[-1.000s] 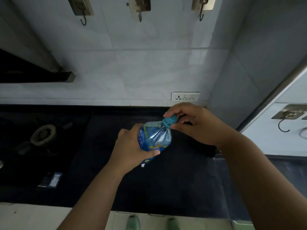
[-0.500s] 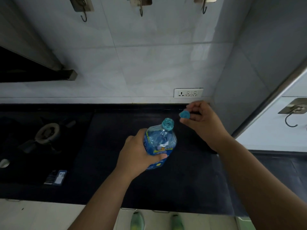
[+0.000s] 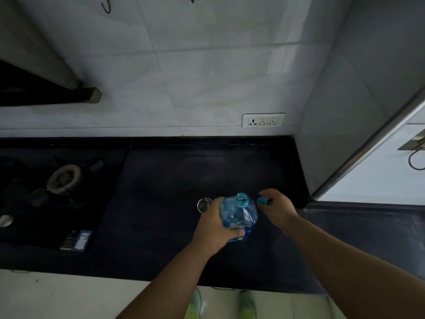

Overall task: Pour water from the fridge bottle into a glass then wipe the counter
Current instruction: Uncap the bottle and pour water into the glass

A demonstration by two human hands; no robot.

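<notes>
Item, kitchen, as observed from beside the person. Bottle (image 3: pixel 239 215): clear blue plastic, gripped round its body by the left hand (image 3: pixel 215 229), upright, mouth open and uncapped. Cap (image 3: pixel 261 201): blue, pinched in the fingertips of the right hand (image 3: pixel 279 209), at three o'clock of the bottle's mouth and just beside it; half a second before it had been held higher and close to the neck, and a second before that it had sat on the bottle under the same hand. Both hands had come down toward the counter (image 3: pixel 184 180) since. Glass (image 3: pixel 204 204): small, clear, standing on the dark counter at nine o'clock of the bottle, partly hidden by the left hand; newly in view, contents not discernible. Stove burner (image 3: pixel 64 178): far off at nine o'clock. Wall socket (image 3: pixel 263 120): at twelve o'clock on the tiles. Assessment: unscrewing was finished and the pour not yet begun; the cap probably needed setting down, then the bottle tipping left over the glass. No cloth for wiping was visible.
</notes>
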